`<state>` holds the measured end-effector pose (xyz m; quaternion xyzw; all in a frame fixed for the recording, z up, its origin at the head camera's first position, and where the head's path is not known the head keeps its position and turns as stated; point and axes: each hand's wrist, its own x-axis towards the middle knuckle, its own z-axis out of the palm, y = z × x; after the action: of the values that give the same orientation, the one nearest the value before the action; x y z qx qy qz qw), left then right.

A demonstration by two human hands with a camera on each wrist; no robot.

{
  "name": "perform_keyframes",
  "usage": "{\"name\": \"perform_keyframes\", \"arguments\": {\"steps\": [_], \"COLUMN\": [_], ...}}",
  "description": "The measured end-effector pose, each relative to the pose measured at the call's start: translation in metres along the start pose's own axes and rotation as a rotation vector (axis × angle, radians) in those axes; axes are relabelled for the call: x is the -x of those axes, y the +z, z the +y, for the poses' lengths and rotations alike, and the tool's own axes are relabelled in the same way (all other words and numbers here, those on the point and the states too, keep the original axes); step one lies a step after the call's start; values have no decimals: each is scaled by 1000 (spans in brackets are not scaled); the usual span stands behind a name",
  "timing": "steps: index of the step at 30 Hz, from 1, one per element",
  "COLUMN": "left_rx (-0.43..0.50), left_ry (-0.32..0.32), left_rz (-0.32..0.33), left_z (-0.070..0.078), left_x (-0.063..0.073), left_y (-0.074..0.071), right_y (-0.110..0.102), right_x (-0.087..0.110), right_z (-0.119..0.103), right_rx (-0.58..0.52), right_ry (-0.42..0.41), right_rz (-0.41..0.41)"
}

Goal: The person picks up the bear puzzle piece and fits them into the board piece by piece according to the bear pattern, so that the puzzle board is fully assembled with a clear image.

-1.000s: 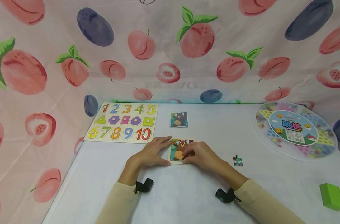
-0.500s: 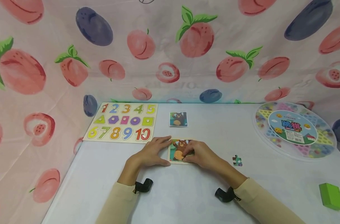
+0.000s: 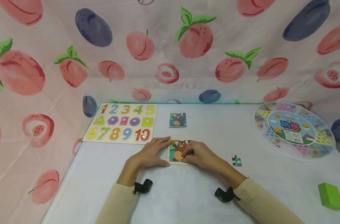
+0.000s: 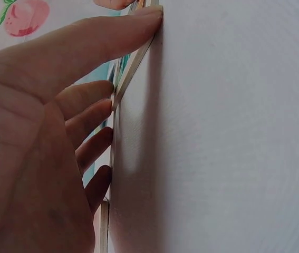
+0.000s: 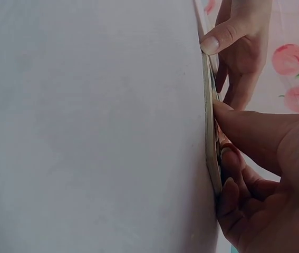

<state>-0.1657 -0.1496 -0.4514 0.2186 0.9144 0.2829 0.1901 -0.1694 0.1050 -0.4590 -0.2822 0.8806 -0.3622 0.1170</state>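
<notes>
A small wooden jigsaw puzzle with a brown bear picture lies flat on the white table. My left hand spans its left side, the index fingertip at the far corner and the thumb at the near one. Over the puzzle's lower right part, my right hand pinches with thumb and index finger at a puzzle piece, which the fingers mostly hide. In the right wrist view, the right thumb lies along the board's edge, with the other fingers curled. One loose jigsaw piece lies to the right of the right hand.
A bear picture card lies behind the puzzle. At the back left is a number-and-shape peg board, close to the left fingers. A round Chinese checkers set sits at the back right, and a green block at the near right.
The right fingertips shift very slightly at the puzzle's lower right, where less of a dark gap shows beside them. The left hand keeps its place; the loose piece stays put.
</notes>
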Motion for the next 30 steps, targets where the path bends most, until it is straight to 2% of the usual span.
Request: {"name": "perform_keyframes", "arguments": {"steps": [7,10,13,17,22,26,30], "left_rx": [2,-3,-2,3,8,-1,-7], "left_ry": [8,10,16,25,15,15,13], "left_rz": [-8,-11,-8,-5,-11,-15,-17], "left_z": [-1,-1,0,1,0,-1,-2], "left_x": [-1,-1,-1,-1,-1,0,1], "left_y": [1,1,0,0,0,0,0], "right_y": [-7,-16,-28,-47,-71,-87,-100], "right_x": [6,11,16,25,42,61,83], "right_z": [4,7,10,13,21,31,42], "right_rx": [-11,-57,-102,-70,19,83,103], "right_ry": [-8,-3,-24,-44,-24,11,83], "right_rz": [-72,-113,-114,-71,-3,56,86]}}
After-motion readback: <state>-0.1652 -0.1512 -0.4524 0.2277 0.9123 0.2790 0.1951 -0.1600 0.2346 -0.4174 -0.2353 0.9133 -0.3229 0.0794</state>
